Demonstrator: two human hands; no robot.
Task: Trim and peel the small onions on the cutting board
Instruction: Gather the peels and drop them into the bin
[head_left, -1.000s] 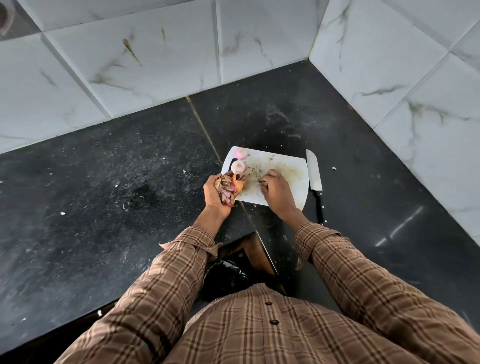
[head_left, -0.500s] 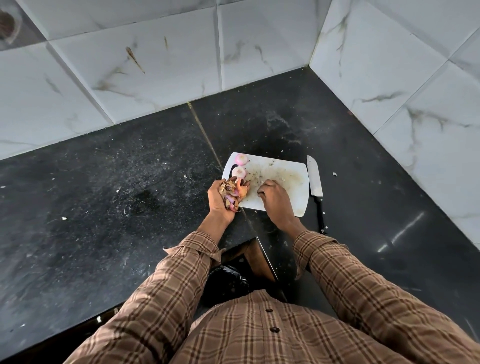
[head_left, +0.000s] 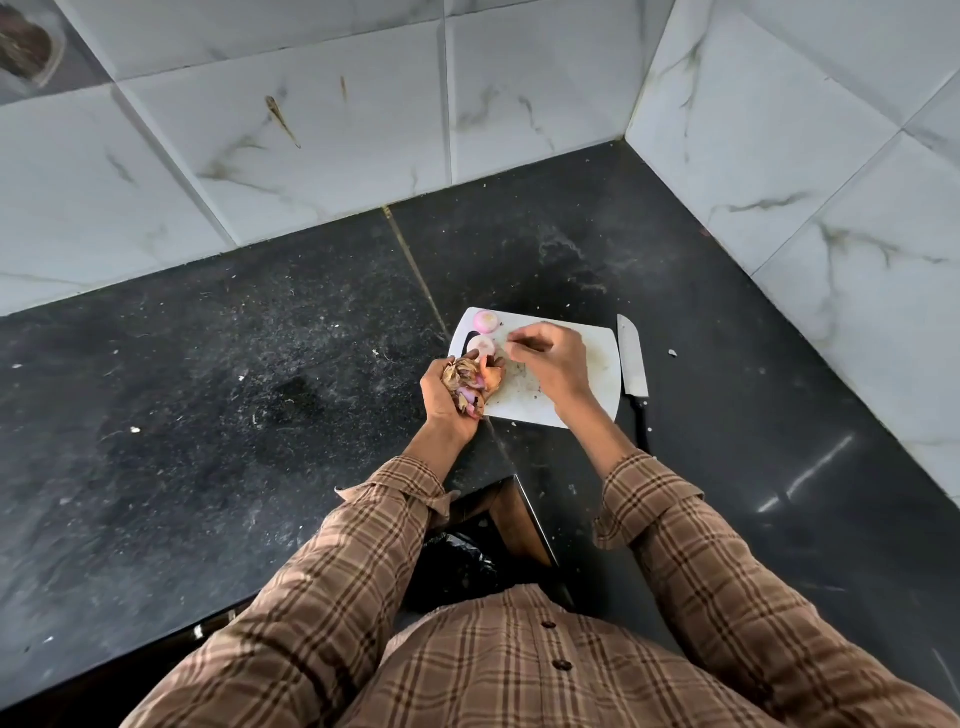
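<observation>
Left hand (head_left: 451, 391): just left of the frame's centre, at the board's near-left corner, cupped palm-up and clenched around a wad of onion skins (head_left: 471, 383); it likely serves as a bin so the scraps stay off the board.
Right hand (head_left: 557, 364): over the middle of the cutting board (head_left: 597, 384), fingertips (head_left: 514, 340) pinched together near the peeled onions; whether a sliver of skin sits between them is too small to tell.
Onions: two small peeled onions sit at the board's far-left corner, the far onion (head_left: 487, 320) at the very edge and the near onion (head_left: 481, 345) just beside it, close to the left hand's fingers; probably parked there to keep the working area free.
Progress: by my reading both visible onions are already bare and the work is now tidying up peel.
Knife (head_left: 634, 369): lies flat on the counter (head_left: 234, 389) just right of the board, blade pointing to the upper frame, handle toward the person; set down, untouched, clear of both hands.
Board surface: speckled with fine crumbs of peel.
Surroundings: dark speckled counter with scattered flecks, marbled tiled wall (head_left: 311, 130) across the top and right of the frame, checked shirt sleeves at the bottom.
In the way: nothing stands between the hands and the onions; the right wrist crosses the board's near edge.
</observation>
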